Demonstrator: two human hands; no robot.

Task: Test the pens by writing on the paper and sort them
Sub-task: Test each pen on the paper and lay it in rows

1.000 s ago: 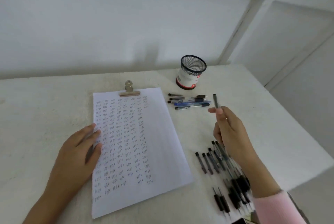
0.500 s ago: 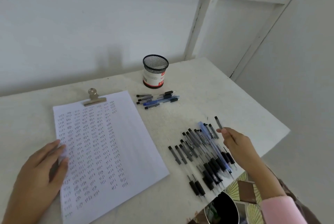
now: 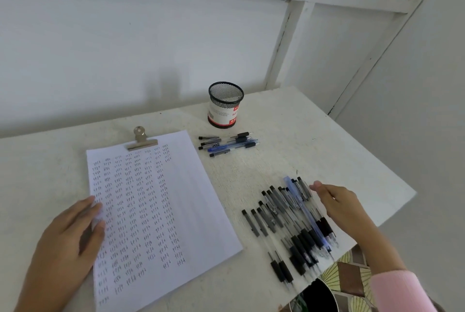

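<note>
The left hand (image 3: 73,238) lies flat, fingers straight, pinning the clipped paper (image 3: 163,211) for writing, while the right hand (image 3: 337,206) meets the pen pile (image 3: 289,223) beside the sheet (whether it pinches the grey pen (image 3: 303,188) I cannot tell), likely kept apart from the smaller group (image 3: 226,144) near the mesh cup (image 3: 225,105).

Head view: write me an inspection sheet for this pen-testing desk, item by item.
Surface: white table, rough-looking top.
Job's things: paper under a metal clip, covered in rows of test marks; large pen pile to its right; small pen group lying in front of the mesh cup.
Clutter: patterned surface and dark round object below the table's near right edge.
Hands: left hand flat on the paper's left edge; right hand at the pile's right side, thumb by a grey pen, grip unclear.
Cables: nothing seen.
Surroundings: white panelled wall behind the table.
</note>
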